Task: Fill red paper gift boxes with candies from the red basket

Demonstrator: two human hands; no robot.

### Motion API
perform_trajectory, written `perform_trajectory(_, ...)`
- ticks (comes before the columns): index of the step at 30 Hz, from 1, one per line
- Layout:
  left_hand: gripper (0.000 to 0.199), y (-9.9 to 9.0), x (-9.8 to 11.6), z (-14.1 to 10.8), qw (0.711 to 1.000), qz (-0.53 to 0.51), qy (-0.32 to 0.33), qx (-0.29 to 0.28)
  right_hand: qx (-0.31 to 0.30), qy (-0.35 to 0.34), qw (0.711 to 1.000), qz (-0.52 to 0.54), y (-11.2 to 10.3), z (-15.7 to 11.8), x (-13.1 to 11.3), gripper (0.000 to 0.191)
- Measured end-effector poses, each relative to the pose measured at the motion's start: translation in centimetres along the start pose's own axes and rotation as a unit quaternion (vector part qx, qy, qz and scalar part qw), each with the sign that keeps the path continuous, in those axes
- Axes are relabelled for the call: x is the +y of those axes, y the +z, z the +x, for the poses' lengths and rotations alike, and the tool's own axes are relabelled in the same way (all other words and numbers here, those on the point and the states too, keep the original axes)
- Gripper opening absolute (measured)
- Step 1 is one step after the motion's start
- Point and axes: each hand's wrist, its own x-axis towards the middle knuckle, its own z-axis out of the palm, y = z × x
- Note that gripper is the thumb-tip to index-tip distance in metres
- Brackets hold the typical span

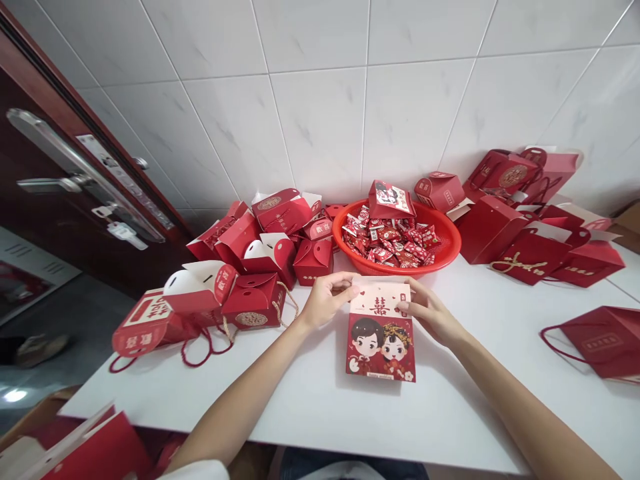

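Both my hands hold a red and cream gift box (381, 340) printed with a cartoon couple, over the white table. My left hand (330, 298) pinches its upper left corner between thumb and fingers. On the opposite upper corner, my right hand (429, 310) grips with the thumb on the printed face and the fingers behind. What lies behind the box's upper part is hidden. Just beyond my hands stands an orange-red plastic basket (453, 250) full of wrapped candies (390, 243). A small red box (391, 199) with a similar couple print rests on its back rim.
Several red gift boxes (253, 310) with cord handles crowd the table's left side. More red boxes and bags (533, 250) stand at the back right, and a red bag (600, 343) lies at the right edge. A tiled wall (320, 113) closes the back; a door handle (55, 185) is at left.
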Motion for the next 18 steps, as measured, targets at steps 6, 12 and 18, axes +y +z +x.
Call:
perform_trajectory(6,0.033,-0.3,-0.8,-0.1,1.0,0.023,-0.018,0.012,-0.016,0.021,0.999,0.029,-0.3,0.1,0.7,0.05)
perform_trajectory(12,0.028,0.0,-0.8,-0.3,0.999,0.016,-0.038,-0.002,-0.018,0.014,1.0,0.022,-0.3,0.1,1.1,0.043)
perform_trajectory(18,0.025,-0.1,-0.9,-0.3,0.999,0.037,-0.015,-0.024,0.013,-0.001,1.0,-0.027,-0.3,0.1,1.5,0.033)
